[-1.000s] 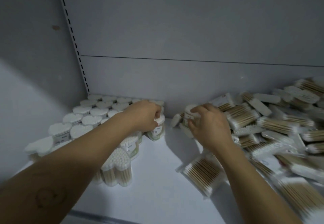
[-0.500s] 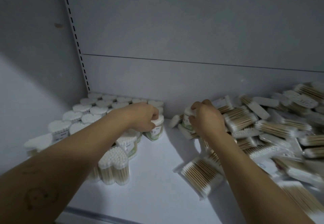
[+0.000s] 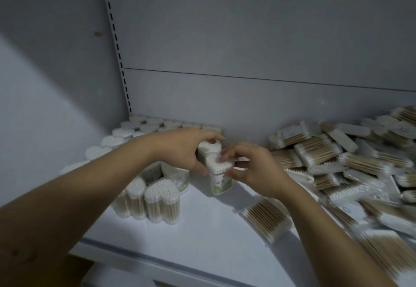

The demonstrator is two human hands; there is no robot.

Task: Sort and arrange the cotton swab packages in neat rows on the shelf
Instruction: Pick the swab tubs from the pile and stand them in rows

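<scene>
Both hands meet over one heart-shaped tub of cotton swabs standing upright on the white shelf. My left hand curls round its top from the left, thumb at the front. My right hand pinches the same tub from the right. Rows of similar upright heart-shaped tubs fill the shelf's left back corner. A loose heap of flat rectangular swab packs covers the right side.
The shelf's grey back panel and left side wall close the space. One flat pack lies near the front, under my right forearm. The shelf's front lip runs along the bottom.
My right hand has carried a heart-shaped tub from the pile leftwards to the end of the rows. My left hand has shifted right and now grips the same tub.
</scene>
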